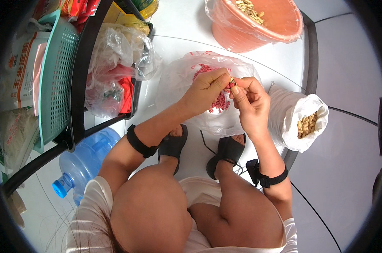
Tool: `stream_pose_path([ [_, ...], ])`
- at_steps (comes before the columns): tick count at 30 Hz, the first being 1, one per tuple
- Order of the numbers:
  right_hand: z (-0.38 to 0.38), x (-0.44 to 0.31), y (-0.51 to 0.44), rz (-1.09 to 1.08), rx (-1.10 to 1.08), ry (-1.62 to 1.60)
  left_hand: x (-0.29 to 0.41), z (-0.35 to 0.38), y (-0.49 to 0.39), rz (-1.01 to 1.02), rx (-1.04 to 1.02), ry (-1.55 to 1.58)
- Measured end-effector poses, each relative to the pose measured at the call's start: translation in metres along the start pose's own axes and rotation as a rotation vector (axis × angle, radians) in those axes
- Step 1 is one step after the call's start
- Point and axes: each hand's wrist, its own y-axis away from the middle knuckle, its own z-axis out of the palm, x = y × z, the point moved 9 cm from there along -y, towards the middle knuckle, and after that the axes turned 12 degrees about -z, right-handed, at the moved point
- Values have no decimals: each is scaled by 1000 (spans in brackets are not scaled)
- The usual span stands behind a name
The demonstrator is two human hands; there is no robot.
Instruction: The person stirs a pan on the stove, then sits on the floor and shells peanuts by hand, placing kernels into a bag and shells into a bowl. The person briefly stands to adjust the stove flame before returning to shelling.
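Observation:
Between the fingertips of both hands is a split peanut pod (231, 83) with red-skinned kernels showing. My left hand (206, 87) pinches it from the left with thumb and bent forefinger. From the right, my right hand (250, 99) grips it with thumb and forefinger. Both hands are above a translucent plastic bag (175, 85) spread on the floor. Loose red peanut kernels (221, 103) lie in the bag, partly hidden by my hands. To the right stands a white woven sack (282, 107), its mouth rolled back over unshelled peanuts (307, 125).
An orange bucket (232, 34) lined with clear plastic holds empty shells (250, 11). At left, a black-framed rack (80, 72) carries a green basket (56, 82) and plastic bags (115, 53). A blue water jug (86, 158) lies below it. A black cable (206, 142) runs by my feet.

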Motion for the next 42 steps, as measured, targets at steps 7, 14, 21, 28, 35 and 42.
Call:
stream_pose_path([
  [7,3,-27,-12,-392,-224,608,28,-8,-3,430,106,-548],
  [14,10,-38,-13,-576,-403,851,22,-8,-6,382,75,-773],
  [21,15,-37,-14,-585,-471,911,20,-8,-6,395,68,-791],
  [28,16,-37,-16,-574,-488,881,18,-11,-6,406,81,-733],
  [35,20,-37,-14,-651,-460,931,28,-10,4,541,214,-947],
  [42,11,-30,-21,-389,-346,767,25,-18,-5,441,161,-731],
])
